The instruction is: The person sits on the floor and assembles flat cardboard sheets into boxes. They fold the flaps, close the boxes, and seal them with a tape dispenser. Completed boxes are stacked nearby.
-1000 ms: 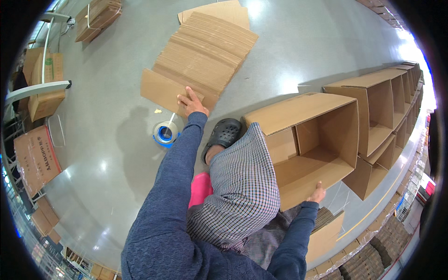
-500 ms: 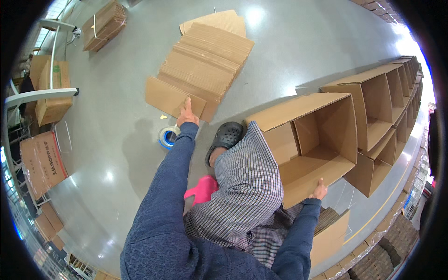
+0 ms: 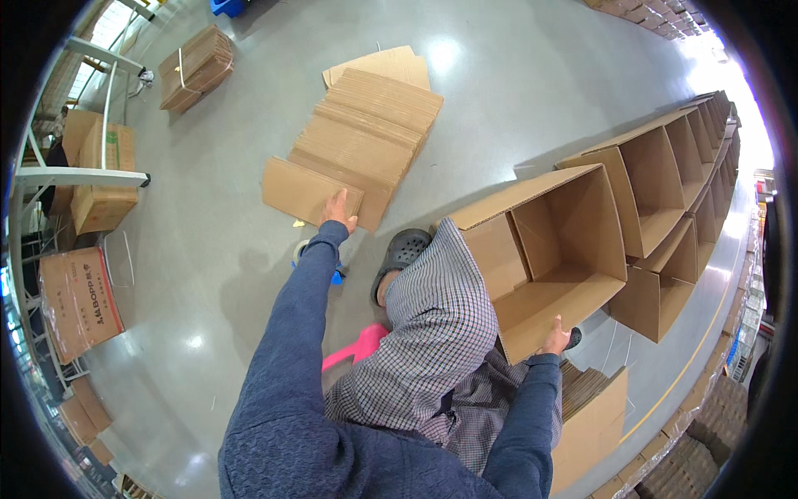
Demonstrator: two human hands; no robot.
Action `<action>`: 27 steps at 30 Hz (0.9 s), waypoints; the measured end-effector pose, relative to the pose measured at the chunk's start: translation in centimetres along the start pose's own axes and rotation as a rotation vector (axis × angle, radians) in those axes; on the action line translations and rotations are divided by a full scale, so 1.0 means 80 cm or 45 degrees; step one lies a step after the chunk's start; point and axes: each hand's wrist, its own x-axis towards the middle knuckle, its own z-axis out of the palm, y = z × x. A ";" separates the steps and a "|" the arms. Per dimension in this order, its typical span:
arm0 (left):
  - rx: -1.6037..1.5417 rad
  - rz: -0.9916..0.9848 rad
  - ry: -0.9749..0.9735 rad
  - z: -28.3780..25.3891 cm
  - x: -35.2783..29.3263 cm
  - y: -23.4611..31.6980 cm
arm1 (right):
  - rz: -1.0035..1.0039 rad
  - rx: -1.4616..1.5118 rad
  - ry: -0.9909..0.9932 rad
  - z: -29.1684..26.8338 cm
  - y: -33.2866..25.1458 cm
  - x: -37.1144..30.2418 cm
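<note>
My left hand [image 3: 338, 210] is at the near edge of a flat cardboard carton [image 3: 301, 186], its fingers over the top and the thumb at the side. That piece lies at the near end of a fanned stack of flattened cartons [image 3: 366, 125] on the floor. With my right hand [image 3: 555, 337] I grip the lower edge of an opened carton [image 3: 573, 289]. The carton lies on its side by my right leg, its open mouth turned to the right and toward me. A tape roll with a blue core [image 3: 337, 276] is partly hidden behind my left sleeve.
Opened cartons [image 3: 652, 187] stand in stacked rows at the right. Beside my right forearm are more folded cartons [image 3: 594, 407]. A pink plastic thing [image 3: 366, 343] shows beside my lap. Racks and boxes [image 3: 79, 291] line the left; a strapped bundle [image 3: 195, 71] lies far left.
The view has shifted a little. My left hand sits slightly lower against the flat carton, and my sleeve covers more of the tape roll. My right hand keeps its grip on the opened carton.
</note>
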 end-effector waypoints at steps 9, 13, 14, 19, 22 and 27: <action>0.330 0.158 0.005 -0.019 0.016 0.025 | 0.068 -0.156 0.010 0.001 -0.011 -0.014; 0.500 0.337 -0.019 -0.017 0.027 0.004 | 0.115 -0.080 0.023 -0.002 -0.010 -0.013; 0.517 0.367 -0.013 -0.015 0.028 -0.002 | 0.137 -0.059 0.045 -0.005 -0.009 -0.010; 0.579 0.453 -0.064 -0.016 0.029 -0.014 | 0.135 -0.077 -0.022 -0.013 -0.002 -0.001; 0.705 0.492 -0.132 -0.022 0.031 -0.007 | 0.136 -0.084 -0.044 -0.015 -0.002 -0.001; 0.849 0.533 -0.391 -0.034 0.044 -0.010 | 0.149 -0.071 -0.031 -0.015 -0.003 -0.003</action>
